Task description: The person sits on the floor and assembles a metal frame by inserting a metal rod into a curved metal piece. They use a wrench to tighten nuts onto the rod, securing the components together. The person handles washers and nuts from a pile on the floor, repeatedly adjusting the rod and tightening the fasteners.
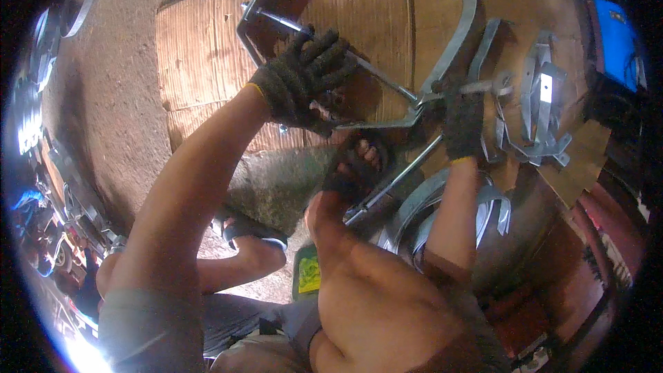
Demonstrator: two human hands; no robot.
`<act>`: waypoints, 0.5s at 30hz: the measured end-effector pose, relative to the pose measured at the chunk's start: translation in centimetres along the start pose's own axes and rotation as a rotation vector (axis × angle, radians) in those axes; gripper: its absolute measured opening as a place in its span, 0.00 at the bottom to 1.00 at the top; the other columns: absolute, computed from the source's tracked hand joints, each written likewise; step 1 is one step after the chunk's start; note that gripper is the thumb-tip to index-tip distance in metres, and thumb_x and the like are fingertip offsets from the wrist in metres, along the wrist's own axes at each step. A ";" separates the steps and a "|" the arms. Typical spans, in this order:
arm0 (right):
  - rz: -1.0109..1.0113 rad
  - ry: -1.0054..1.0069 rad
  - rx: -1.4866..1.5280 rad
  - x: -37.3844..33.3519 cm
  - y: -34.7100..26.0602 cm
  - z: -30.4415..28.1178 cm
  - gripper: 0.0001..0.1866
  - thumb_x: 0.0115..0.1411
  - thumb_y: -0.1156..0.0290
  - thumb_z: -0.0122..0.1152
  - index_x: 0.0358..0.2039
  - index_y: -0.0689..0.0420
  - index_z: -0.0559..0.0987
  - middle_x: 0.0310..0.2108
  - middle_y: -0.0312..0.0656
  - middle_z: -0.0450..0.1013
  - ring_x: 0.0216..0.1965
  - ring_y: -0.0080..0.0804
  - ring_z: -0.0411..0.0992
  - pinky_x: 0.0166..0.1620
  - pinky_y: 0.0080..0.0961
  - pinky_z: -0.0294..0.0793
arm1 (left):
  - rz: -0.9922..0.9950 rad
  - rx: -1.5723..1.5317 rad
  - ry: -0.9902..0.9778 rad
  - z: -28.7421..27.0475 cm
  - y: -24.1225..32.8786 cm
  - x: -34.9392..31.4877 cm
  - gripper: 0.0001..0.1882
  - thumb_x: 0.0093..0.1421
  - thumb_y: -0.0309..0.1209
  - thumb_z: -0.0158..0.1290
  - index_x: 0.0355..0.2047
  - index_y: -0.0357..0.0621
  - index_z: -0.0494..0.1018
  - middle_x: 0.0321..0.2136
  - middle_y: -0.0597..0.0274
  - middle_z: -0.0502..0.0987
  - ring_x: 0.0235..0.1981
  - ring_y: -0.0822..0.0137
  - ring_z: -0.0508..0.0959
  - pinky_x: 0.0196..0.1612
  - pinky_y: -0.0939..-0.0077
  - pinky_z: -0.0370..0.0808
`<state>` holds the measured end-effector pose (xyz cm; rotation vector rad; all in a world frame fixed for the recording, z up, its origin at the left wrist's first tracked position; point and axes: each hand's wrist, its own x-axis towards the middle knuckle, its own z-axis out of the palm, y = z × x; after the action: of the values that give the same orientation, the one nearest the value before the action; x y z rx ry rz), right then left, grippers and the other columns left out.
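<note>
Head: left hand [304,76] grips metal frame [387,107].

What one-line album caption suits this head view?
Seated on cardboard, gloved left hand and right hand grip a bent metal strap frame, foot bracing it.
</note>
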<state>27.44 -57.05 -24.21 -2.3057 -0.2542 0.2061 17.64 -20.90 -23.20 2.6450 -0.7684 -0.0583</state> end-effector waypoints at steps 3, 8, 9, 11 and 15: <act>0.420 -0.165 0.276 4.2 -3.3 -1.3 0.22 0.67 0.53 0.58 0.42 0.62 0.84 0.36 0.41 0.80 0.40 0.34 0.76 0.46 0.30 0.74 | -0.016 -0.005 -0.033 0.3 0.1 -0.3 0.62 0.41 0.72 0.62 0.69 0.44 0.60 0.69 0.39 0.58 0.72 0.37 0.54 0.71 0.32 0.46; 0.505 -0.181 0.409 5.5 -4.7 -1.8 0.23 0.66 0.51 0.58 0.37 0.60 0.84 0.32 0.41 0.80 0.34 0.33 0.76 0.40 0.30 0.74 | -0.028 -0.031 -0.009 0.5 -0.1 -0.4 0.62 0.38 0.73 0.63 0.68 0.47 0.62 0.70 0.40 0.58 0.72 0.37 0.54 0.72 0.34 0.46; 0.431 -0.152 0.370 5.1 -4.6 -1.6 0.21 0.66 0.52 0.58 0.37 0.60 0.84 0.32 0.41 0.79 0.34 0.33 0.76 0.40 0.30 0.74 | -0.030 -0.032 -0.017 0.5 -0.1 -0.4 0.62 0.38 0.73 0.63 0.67 0.48 0.63 0.70 0.41 0.58 0.72 0.38 0.54 0.72 0.34 0.46; 0.286 -0.090 0.291 3.8 -4.8 -1.1 0.19 0.66 0.55 0.60 0.39 0.60 0.83 0.31 0.41 0.79 0.34 0.32 0.75 0.39 0.30 0.74 | -0.031 -0.018 -0.022 0.5 -0.2 -0.4 0.60 0.38 0.73 0.63 0.66 0.49 0.65 0.70 0.42 0.58 0.72 0.38 0.54 0.72 0.35 0.46; 0.317 -0.048 0.573 -0.1 -2.5 0.6 0.22 0.65 0.55 0.63 0.47 0.62 0.77 0.41 0.47 0.79 0.39 0.35 0.76 0.44 0.35 0.75 | -0.031 0.002 0.015 0.4 -0.2 -0.5 0.58 0.39 0.73 0.63 0.64 0.50 0.69 0.69 0.43 0.60 0.72 0.39 0.55 0.72 0.35 0.47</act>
<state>26.88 -55.00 -22.76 -1.7588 0.1384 0.4334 17.26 -20.67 -23.66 2.6561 -0.7229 -0.0464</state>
